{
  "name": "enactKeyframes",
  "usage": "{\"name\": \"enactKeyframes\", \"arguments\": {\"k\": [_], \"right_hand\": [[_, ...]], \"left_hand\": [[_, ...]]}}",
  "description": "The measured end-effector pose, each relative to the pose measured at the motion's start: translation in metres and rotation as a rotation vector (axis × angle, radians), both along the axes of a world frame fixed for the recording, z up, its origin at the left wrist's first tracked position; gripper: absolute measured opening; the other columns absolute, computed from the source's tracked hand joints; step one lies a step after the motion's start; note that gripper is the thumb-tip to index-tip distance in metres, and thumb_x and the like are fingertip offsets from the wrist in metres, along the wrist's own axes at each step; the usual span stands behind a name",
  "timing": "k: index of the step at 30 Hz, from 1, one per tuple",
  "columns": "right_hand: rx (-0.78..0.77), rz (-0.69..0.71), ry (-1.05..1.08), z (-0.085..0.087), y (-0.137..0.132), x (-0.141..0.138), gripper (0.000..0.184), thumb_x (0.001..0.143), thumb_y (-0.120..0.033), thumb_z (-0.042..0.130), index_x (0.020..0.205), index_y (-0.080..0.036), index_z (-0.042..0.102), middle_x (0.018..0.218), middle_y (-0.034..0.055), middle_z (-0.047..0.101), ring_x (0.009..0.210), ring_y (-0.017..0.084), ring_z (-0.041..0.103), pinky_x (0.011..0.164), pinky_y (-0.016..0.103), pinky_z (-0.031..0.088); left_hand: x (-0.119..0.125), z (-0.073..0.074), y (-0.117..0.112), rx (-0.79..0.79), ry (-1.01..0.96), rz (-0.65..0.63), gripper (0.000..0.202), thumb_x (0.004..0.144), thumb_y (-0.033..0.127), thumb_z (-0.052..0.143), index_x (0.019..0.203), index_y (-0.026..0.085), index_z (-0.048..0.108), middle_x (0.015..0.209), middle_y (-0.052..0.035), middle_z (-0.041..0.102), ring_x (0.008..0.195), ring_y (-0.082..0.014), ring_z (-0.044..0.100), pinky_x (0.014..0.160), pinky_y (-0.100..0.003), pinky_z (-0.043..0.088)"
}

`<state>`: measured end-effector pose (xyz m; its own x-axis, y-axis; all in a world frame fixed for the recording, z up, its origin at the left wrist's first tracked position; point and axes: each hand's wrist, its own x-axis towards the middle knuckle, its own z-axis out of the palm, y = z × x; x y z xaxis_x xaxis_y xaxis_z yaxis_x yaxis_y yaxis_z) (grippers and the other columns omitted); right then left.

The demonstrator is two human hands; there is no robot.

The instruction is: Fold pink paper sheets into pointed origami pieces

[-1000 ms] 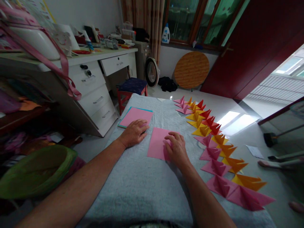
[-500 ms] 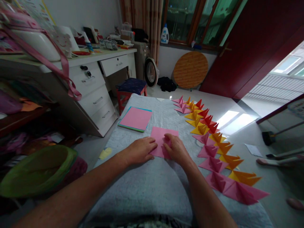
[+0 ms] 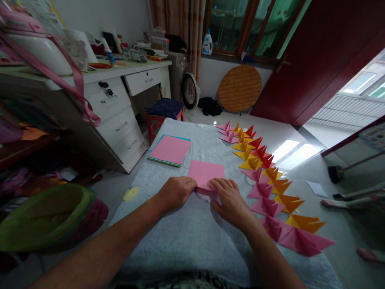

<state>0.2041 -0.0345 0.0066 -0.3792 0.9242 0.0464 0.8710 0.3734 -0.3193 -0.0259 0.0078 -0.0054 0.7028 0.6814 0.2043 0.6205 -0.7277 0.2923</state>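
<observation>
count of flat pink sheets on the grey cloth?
2. One loose pink sheet lies nearest, its near edge under the left hand and right hand. One top pink sheet caps the paper stack, farther left. More may be hidden inside that stack.

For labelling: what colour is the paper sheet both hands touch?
The paper sheet is pink; head view.

Cannot see the near edge of the pink sheet [image 3: 206, 173] under the left hand [image 3: 177, 192] and right hand [image 3: 230, 196], nor tell a pinch from a flat press there. Cannot follow either forearm past the bottom edge. Cannot make out the small clutter [image 3: 135, 54] on the white tabletop [image 3: 129, 69]
</observation>
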Motion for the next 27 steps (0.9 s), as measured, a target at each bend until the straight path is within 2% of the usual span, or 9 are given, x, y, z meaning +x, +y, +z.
{"name": "enactKeyframes", "arguments": {"k": [4,7,9,12,14,16,18,21,27], "right_hand": [[0.184,-0.034,0.236,-0.004,-0.001,0.014,0.035,0.085,-0.01,0.052,0.117,-0.018,0.062,0.125,0.0132,0.067,0.117,0.027,0.059,0.109,0.051,0.038],[0.242,0.007,0.361,-0.004,-0.004,0.018,0.022,0.086,-0.009,0.05,0.097,-0.022,0.064,0.115,0.0096,0.071,0.109,0.023,0.063,0.109,0.051,0.037],[0.203,0.045,0.402,-0.003,-0.009,0.015,0.021,0.087,-0.009,0.049,0.093,-0.022,0.064,0.11,0.0087,0.072,0.107,0.023,0.064,0.107,0.048,0.041],[0.048,0.09,0.445,0.0,-0.016,0.007,0.021,0.089,-0.011,0.047,0.096,-0.021,0.065,0.102,0.0081,0.073,0.1,0.021,0.066,0.094,0.037,0.049],[-0.065,0.086,0.472,0.002,-0.019,0.003,0.021,0.09,-0.014,0.047,0.098,-0.021,0.066,0.096,0.0061,0.073,0.091,0.02,0.067,0.085,0.032,0.051],[-0.125,0.048,0.493,0.003,-0.02,0.001,0.02,0.09,-0.017,0.049,0.098,-0.021,0.066,0.092,0.0048,0.073,0.085,0.019,0.067,0.081,0.031,0.05],[-0.143,-0.001,0.485,0.003,-0.018,0.002,0.018,0.088,-0.018,0.052,0.099,-0.02,0.066,0.093,0.0049,0.073,0.085,0.02,0.066,0.081,0.031,0.049],[-0.184,-0.042,0.44,0.002,-0.013,0.005,0.016,0.085,-0.017,0.054,0.096,-0.019,0.066,0.093,0.0052,0.071,0.088,0.02,0.064,0.08,0.031,0.046],[-0.263,-0.166,0.349,0.0,0.003,0.003,0.014,0.086,-0.022,0.05,0.073,-0.02,0.056,0.068,-0.0003,0.058,0.063,0.015,0.052,0.059,0.026,0.034]], "left_hand": [[-0.01,0.0,0.006,-0.076,-0.313,0.014,0.021,0.094,0.015,0.048,0.105,0.019,0.066,0.107,-0.0065,0.073,0.1,-0.0176,0.069,0.09,-0.029,0.053],[-0.017,0.006,0.01,-0.103,-0.303,-0.013,0.023,0.093,0.013,0.048,0.105,0.018,0.067,0.115,-0.0081,0.072,0.108,-0.019,0.067,0.097,-0.032,0.052],[-0.017,0.013,0.006,-0.127,-0.138,-0.056,0.02,0.09,0.011,0.051,0.098,0.018,0.068,0.113,-0.0086,0.072,0.109,-0.0209,0.065,0.098,-0.034,0.05],[-0.011,0.024,-0.008,-0.154,0.046,-0.084,0.016,0.087,0.01,0.055,0.094,0.018,0.066,0.106,-0.0074,0.07,0.106,-0.0226,0.063,0.096,-0.036,0.048],[-0.006,0.027,-0.018,-0.214,0.098,-0.083,0.01,0.089,0.014,0.056,0.089,0.019,0.065,0.096,-0.0052,0.07,0.095,-0.0212,0.063,0.088,-0.033,0.05],[-0.002,0.026,-0.026,-0.267,0.121,-0.016,0.012,0.092,0.017,0.053,0.086,0.019,0.064,0.09,-0.0041,0.068,0.088,-0.0201,0.063,0.08,-0.031,0.049],[0.0,0.024,-0.029,-0.303,0.109,0.05,0.014,0.093,0.019,0.051,0.085,0.019,0.063,0.088,-0.0039,0.067,0.086,-0.0197,0.062,0.076,-0.03,0.047],[-0.001,0.02,-0.027,-0.33,0.026,0.085,0.013,0.092,0.018,0.052,0.083,0.018,0.061,0.087,-0.0038,0.066,0.085,-0.0192,0.061,0.075,-0.029,0.045],[-0.002,0.011,-0.021,-0.417,-0.192,0.22,0.015,0.094,0.024,0.049,0.082,0.019,0.056,0.082,-0.0014,0.064,0.081,-0.018,0.062,0.073,-0.028,0.044]]}}
